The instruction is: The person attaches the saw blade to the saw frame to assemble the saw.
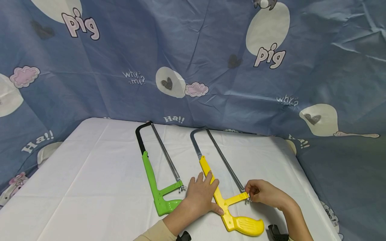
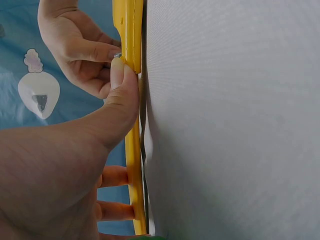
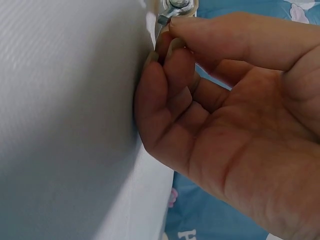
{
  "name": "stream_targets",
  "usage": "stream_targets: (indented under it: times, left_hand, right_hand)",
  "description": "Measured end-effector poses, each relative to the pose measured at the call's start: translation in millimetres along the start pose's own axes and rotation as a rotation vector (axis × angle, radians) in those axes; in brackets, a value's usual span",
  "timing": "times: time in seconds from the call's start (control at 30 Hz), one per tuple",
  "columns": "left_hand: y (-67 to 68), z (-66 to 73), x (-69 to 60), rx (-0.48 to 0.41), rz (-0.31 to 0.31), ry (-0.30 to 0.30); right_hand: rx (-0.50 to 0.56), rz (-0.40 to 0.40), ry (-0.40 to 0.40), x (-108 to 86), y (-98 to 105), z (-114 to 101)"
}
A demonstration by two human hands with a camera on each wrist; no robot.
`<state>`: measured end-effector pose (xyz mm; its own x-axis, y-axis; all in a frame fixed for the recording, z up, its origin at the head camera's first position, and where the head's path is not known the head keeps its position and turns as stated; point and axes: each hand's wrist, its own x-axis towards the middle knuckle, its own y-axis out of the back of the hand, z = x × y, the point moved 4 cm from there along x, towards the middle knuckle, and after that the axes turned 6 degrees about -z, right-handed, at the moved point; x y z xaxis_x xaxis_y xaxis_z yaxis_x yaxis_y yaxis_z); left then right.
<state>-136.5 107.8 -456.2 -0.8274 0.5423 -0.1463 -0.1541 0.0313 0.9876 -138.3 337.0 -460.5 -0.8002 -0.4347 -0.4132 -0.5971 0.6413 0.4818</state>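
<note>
A yellow-handled hacksaw (image 1: pixel 224 204) lies flat on the white-covered table. My left hand (image 1: pixel 200 194) rests on its frame, fingers spread and fairly straight, with the thumb (image 2: pixel 118 75) lower down on the yellow part. At the end of the yellow cross arm, my right hand (image 1: pixel 266 193) pinches the wing nut (image 3: pixel 163 20) between thumb and curled fingers; much of that nut is hidden. The saw's blade (image 1: pixel 225 160) runs from this arm up to the grey front bow. To the left lies a green-handled hacksaw (image 1: pixel 150 175), partly covered by my left forearm.
The white cloth (image 1: pixel 90 187) covers the table. Behind and beside it hangs a blue printed sheet (image 1: pixel 193 60). Dark wrist-camera mounts (image 1: pixel 276 232) show near both wrists at the bottom.
</note>
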Motion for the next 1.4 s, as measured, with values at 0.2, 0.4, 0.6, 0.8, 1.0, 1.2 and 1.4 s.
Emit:
stream_targets:
  times: [0.2,0.4,0.6,0.8,1.0,1.2,1.4]
  left_hand:
    - [0.1,0.2,0.2,0.010,-0.008,0.003]
    - [1.2,0.4,-0.4,0.002,-0.016,0.003]
    - [2.0,-0.5,-0.9,-0.010,-0.015,0.004]
    - [0.7,-0.9,-1.4,-0.013,-0.002,-0.004]
    - [0.7,-0.7,-1.4,-0.006,0.002,-0.005]
    - [0.9,-0.3,-1.7,-0.001,-0.011,-0.001]
    - [1.6,-0.6,-1.7,0.008,-0.007,0.003]
  right_hand:
    - [-0.018,0.006,-0.006,-0.9,-1,-3]
    - [-0.045,0.011,-0.021,-2.2,-1,-8]
    - [-0.045,0.002,-0.014,-1.7,0,-10]
    - [0.012,-0.007,-0.017,-1.4,-1,-6]
    - [0.035,-0.015,-0.011,-1.6,-1,-5]
    - [0.045,-0.030,-0.017,-1.6,0,-6]
    - [0.070,-0.054,-0.005,-2.7,2,-7]
